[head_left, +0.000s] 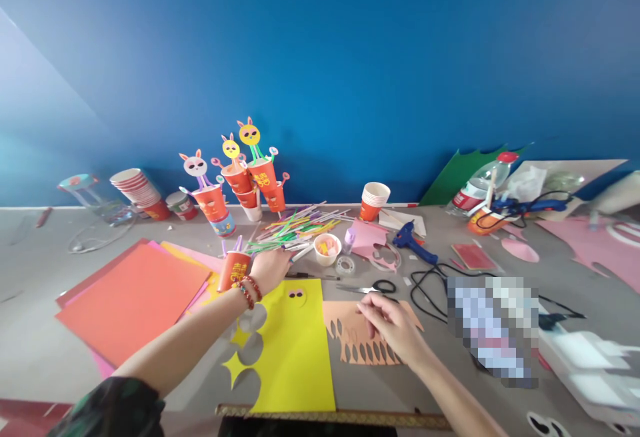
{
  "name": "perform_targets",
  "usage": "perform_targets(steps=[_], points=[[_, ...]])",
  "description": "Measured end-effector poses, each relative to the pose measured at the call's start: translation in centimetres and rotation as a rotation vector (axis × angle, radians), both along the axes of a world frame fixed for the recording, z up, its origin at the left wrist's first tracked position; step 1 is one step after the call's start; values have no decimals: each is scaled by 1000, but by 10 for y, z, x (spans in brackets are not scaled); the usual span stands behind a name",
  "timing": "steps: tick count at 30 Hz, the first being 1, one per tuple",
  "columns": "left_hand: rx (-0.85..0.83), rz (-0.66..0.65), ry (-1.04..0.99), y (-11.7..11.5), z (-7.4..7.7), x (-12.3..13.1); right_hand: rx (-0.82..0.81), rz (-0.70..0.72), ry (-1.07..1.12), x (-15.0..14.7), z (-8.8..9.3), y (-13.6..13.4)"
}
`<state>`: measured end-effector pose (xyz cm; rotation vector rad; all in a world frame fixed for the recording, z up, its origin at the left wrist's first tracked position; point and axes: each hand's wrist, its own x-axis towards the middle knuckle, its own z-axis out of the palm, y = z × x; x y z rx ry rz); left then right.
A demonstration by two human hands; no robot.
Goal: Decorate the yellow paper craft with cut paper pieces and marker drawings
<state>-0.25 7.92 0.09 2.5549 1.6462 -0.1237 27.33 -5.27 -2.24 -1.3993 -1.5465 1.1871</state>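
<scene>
My left hand reaches past a red paper cup with purple straws. Its bent fingers, partly hidden, close on a white marker beside the straw pile. Over the orange paper, which has rows of leaf-shaped cutouts, hovers my right hand. Its fingers are curled together, and anything between them is too small to make out. Between the hands lies a yellow sheet with round cut edges. On its upper part rests a yellow disc with dark eyes. Scissors lie just beyond my right hand.
Bunny-faced cup figures stand by the blue wall. A tub of paper pieces, tape roll and blue glue gun lie mid-table. Its black cable curls at right. Orange-red sheets are stacked left.
</scene>
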Motion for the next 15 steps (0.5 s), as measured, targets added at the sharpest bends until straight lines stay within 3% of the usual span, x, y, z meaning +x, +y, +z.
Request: perform_targets(steps=[7, 11, 15], points=[[-9, 55, -30, 3, 3, 10, 1, 46, -92, -9, -4, -4], [-31, 82, -110, -3, 18, -7, 10, 50, -118, -9, 4, -8], [-74, 75, -294, -24, 27, -29, -7, 73, -72, -10, 14, -12]])
